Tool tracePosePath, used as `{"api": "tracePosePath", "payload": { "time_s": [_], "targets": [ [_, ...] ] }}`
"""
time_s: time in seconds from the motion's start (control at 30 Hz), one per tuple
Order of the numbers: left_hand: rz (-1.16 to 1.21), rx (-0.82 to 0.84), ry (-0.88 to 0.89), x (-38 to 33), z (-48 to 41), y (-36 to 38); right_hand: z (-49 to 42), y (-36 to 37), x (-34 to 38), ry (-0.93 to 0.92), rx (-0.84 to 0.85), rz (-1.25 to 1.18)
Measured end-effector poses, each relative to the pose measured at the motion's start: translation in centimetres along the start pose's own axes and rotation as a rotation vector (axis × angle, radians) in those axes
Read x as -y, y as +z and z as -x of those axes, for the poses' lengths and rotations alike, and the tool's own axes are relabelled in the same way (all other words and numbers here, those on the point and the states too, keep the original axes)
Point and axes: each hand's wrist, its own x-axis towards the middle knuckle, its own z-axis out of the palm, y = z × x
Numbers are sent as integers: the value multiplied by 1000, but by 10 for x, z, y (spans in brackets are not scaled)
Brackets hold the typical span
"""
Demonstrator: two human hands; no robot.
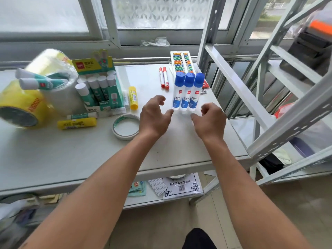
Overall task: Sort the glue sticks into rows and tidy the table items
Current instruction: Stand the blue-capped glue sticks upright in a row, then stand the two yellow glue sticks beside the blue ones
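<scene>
Three blue-capped liquid glue bottles (186,92) stand upright side by side in a row on the white table (89,155). My left hand (154,117) hovers just left of their bases, fingers apart, thumb near the leftmost bottle. My right hand (209,119) is just right of the row, fingers loosely curled, holding nothing. A green display box (100,87) holds several white-capped glue sticks. Two yellow glue sticks (133,97) (77,123) and a green-white one (82,115) lie loose near it.
Big tape rolls (19,106) (61,90) crowd the left, with two glue sticks on top. A thin tape ring (125,126) lies by my left hand. Two red markers (164,78) and an abacus (181,62) sit behind. Metal shelving (265,108) stands right of the table edge.
</scene>
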Motion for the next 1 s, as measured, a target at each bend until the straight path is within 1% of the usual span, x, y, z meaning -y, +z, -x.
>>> {"api": "tracePosePath", "payload": {
  "time_s": [0.03,0.1,0.27,0.43,0.63,0.7,0.77,0.83,0.9,1.0],
  "targets": [
    [-10,-12,22,1,3,-5,12,2,7,-13,-21,1],
    [-36,-38,55,2,9,-16,34,11,26,-106,0,-26],
    [-128,-112,27,18,20,-56,55,45,80,-333,170,-34],
    [-192,-192,-37,56,28,-100,69,65,115,-443,301,14],
    [-354,-237,-137,96,39,-141,98,89,144,-487,413,26],
    [-442,-226,-156,109,40,-152,107,94,152,-508,469,60],
    [-529,-157,-166,121,39,-161,115,98,158,-537,531,50],
    [-574,-73,-172,131,39,-166,119,97,164,-552,570,-11],
    [-618,-39,-153,139,37,-168,114,96,167,-517,512,-99],
    [-648,-60,-137,143,35,-168,89,95,164,-363,274,-114]
  ]
}}
